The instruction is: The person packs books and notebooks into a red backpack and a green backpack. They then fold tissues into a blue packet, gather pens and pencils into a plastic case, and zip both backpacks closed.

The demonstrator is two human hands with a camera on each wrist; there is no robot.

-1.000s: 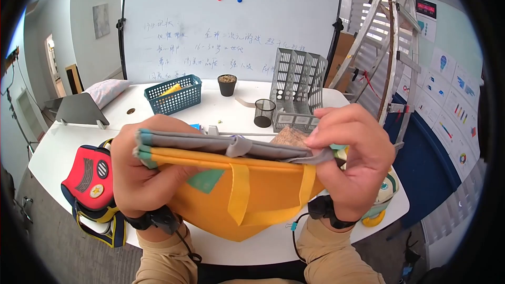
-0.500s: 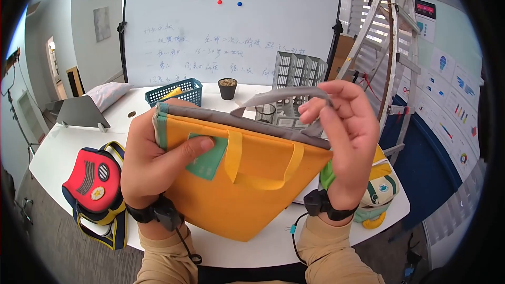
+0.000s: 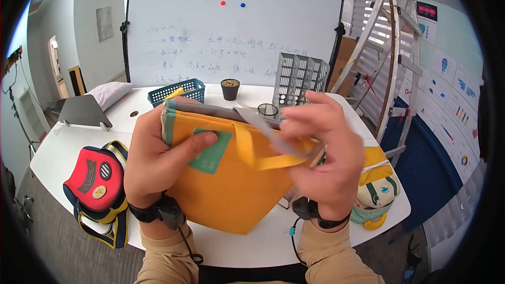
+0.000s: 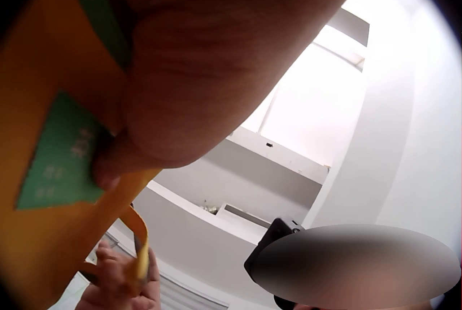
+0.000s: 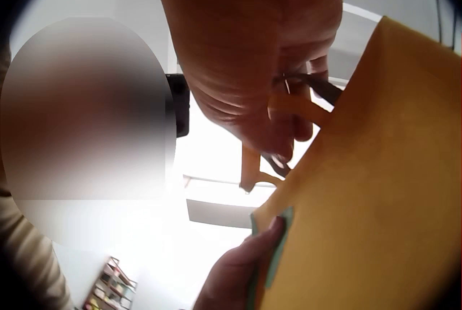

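Note:
A yellow-orange fabric handbag (image 3: 226,197) with a grey far side is held up over the table in the head view. My left hand (image 3: 150,160) grips its left end, the thumb lying on a green label (image 3: 209,161). At the opposite end my right hand (image 3: 334,160), blurred, has its fingers curled at the grey handle (image 3: 260,124) and the yellow handle (image 3: 246,150). The right wrist view has both straps running in between that thumb and fingers. Hidden behind the bag are most of the left fingers.
A red backpack (image 3: 90,178) stands at the table's left, a cream and green bag (image 3: 376,194) at the right. Further back are a teal basket (image 3: 194,94), a potted plant (image 3: 230,92), a mesh cup (image 3: 268,109) and a grey file rack (image 3: 302,76). A stepladder (image 3: 392,47) rises beyond.
The right hand has dropped from holding the grey handle raised to lower at both handles. The bag has tipped to show more of its yellow front and label. The left hand keeps its grip.

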